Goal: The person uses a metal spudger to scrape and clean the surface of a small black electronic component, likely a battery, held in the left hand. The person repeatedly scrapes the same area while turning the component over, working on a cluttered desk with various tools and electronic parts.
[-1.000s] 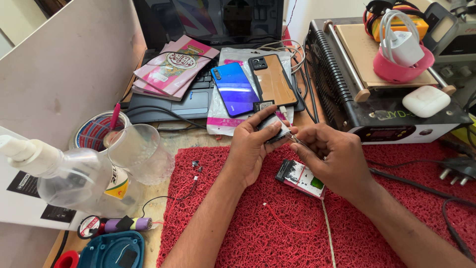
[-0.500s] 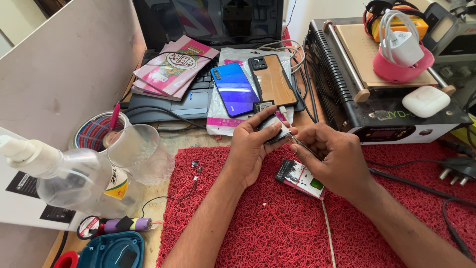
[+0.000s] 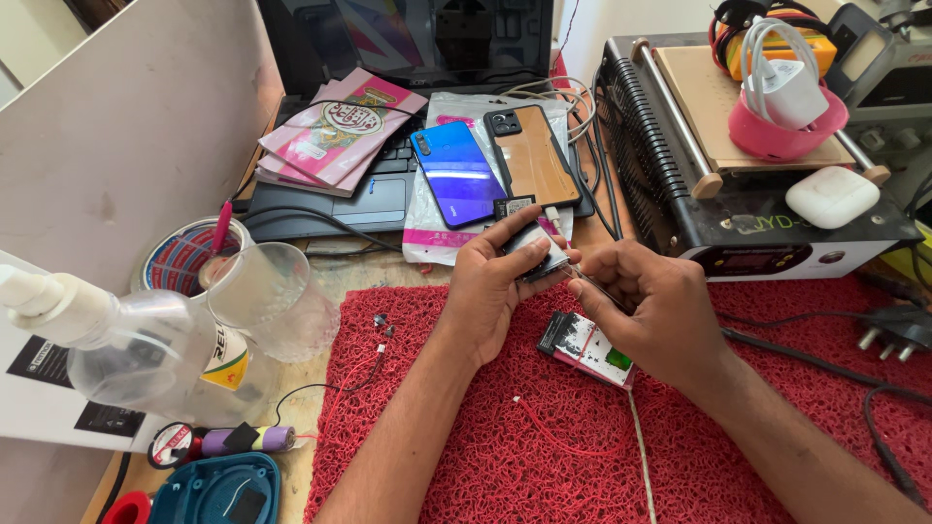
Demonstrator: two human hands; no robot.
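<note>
- Left hand point(image 3: 495, 281): closed around a small silver-and-dark device point(image 3: 537, 252), thumb over its top face and fingers curled beneath; the device sits raised off the mat, between the two hands.
- Right hand point(image 3: 646, 311): fingers pinched shut on a thin metal tool point(image 3: 563, 254), the tip of which meets the device's right edge.
- Directly under the right hand, on the red mat point(image 3: 544, 466): a small flat battery pack point(image 3: 587, 347), white, green and black, lying loose.
- Left of the left hand: a clear plastic cup point(image 3: 267, 301) tipped on its side; contents cannot be told.
- Further left: a clear squeeze bottle point(image 3: 116, 349) with white nozzle, lying tilted; liquid level cannot be told.
- Behind the cup: a round tape-roll holder point(image 3: 180, 257) with a red pen point(image 3: 221, 228) standing in it.
- Near and left of the left forearm: a blue case point(image 3: 218, 490), partly in view.
- Beyond the hands: a blue phone point(image 3: 456, 175) and a tan-backed phone point(image 3: 532, 155), side by side, touching, on a plastic sleeve.
- Far right of the right hand: a pink bowl point(image 3: 782, 136) holding a white charger point(image 3: 791, 92) with coiled cable, resting on a black heating machine point(image 3: 738, 209); a white earbud case point(image 3: 830, 196) just beside it.
</note>
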